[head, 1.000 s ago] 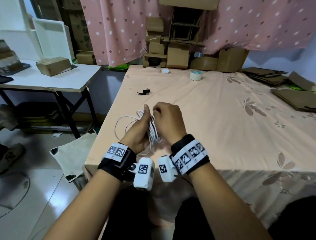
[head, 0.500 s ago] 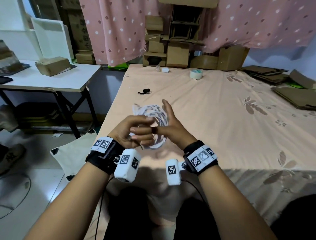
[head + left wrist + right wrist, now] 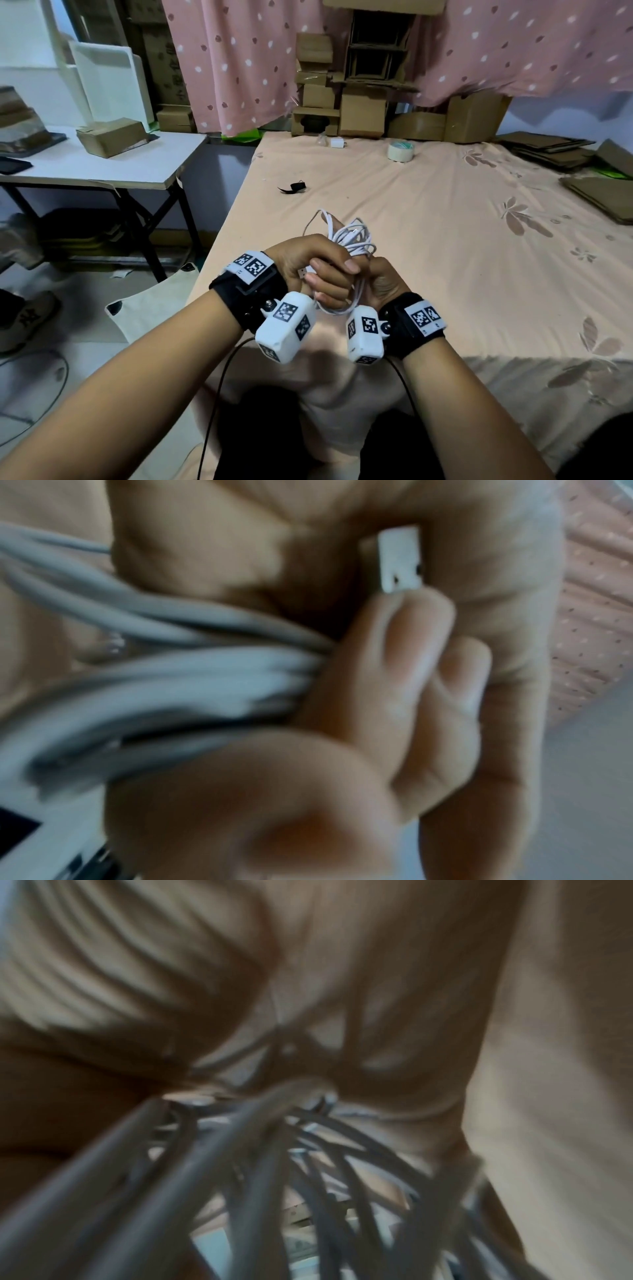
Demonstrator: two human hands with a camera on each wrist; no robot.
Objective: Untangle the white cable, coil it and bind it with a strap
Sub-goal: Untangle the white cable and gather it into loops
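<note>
The white cable [image 3: 354, 240] is gathered into a loose bundle of loops, held above the bed's near edge. My left hand [image 3: 305, 257] grips the bundle from the left, fingers curled round several strands [image 3: 171, 674]. The cable's USB plug [image 3: 400, 558] pokes out beside those fingers, and it also shows by the left hand [image 3: 302, 273]. My right hand [image 3: 383, 281] holds the same bundle from the right, with strands [image 3: 240, 1150] running blurred across its wrist view. A small black strap [image 3: 294, 186] lies on the sheet beyond the hands, apart from both.
The bed [image 3: 445, 257] has a peach flowered sheet. A tape roll [image 3: 400, 152] and a white charger [image 3: 337, 143] lie at its far end by cardboard boxes [image 3: 363, 113]. Flat cardboard [image 3: 599, 192] lies at the right. A white table [image 3: 102, 164] stands left.
My right hand, open with the loops around it half a second ago, has closed on the bundle. Both hands have come together and nearer my body.
</note>
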